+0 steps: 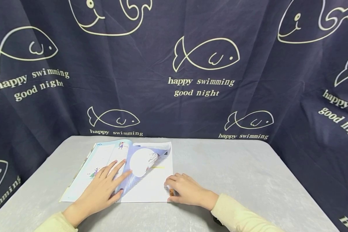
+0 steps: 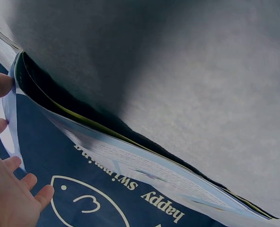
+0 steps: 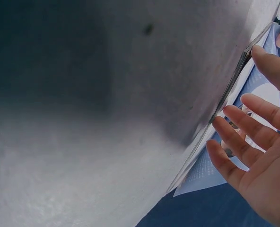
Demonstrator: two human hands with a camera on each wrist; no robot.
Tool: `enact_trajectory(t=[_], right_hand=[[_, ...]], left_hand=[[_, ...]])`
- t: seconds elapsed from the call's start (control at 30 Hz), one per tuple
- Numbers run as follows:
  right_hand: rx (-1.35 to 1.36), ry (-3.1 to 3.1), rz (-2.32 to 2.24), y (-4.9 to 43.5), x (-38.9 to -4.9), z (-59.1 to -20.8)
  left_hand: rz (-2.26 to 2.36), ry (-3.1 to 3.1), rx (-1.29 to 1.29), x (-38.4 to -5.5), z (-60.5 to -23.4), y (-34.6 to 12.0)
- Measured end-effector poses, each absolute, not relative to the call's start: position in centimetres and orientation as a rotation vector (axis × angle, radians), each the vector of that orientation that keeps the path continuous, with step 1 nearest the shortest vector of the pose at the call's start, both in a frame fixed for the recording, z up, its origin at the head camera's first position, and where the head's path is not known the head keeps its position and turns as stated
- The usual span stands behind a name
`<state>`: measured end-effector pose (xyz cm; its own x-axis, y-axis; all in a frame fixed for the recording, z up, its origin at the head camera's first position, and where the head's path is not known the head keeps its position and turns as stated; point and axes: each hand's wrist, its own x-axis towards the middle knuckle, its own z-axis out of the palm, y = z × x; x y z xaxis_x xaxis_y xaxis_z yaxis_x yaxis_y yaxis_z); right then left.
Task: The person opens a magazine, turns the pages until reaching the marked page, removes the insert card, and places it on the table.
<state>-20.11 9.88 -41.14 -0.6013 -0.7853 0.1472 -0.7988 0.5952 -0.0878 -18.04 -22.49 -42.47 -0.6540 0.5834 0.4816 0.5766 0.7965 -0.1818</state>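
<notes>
An open magazine (image 1: 149, 190) lies on the grey table. One of its leaves, a blue page (image 1: 129, 178) with a white circle, curls diagonally leftward over the white right-hand page. My left hand (image 1: 100, 190) rests with spread fingers on the left page and the blue page near the spine. In the left wrist view, that hand (image 2: 12, 198) has its thumb at the magazine's near edge. At the lower right edge sits my right hand (image 1: 188, 190); the right wrist view shows its fingers (image 3: 237, 142) extended over the pages and its thumb at the page edge.
The grey tabletop (image 1: 229, 170) extends to the right of the magazine. Dark blue cloth (image 1: 203, 116) printed with white fish and lettering hangs behind the table and along both sides.
</notes>
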Motion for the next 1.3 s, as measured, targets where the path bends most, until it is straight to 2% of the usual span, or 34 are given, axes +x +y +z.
enact_trajectory(t=[1.3], right_hand=[[1.354,-2.772,0.204,9.8,-20.19,-40.77]], left_hand=[[0.028,-2.403,-0.892,-18.27,-42.97,-22.15]])
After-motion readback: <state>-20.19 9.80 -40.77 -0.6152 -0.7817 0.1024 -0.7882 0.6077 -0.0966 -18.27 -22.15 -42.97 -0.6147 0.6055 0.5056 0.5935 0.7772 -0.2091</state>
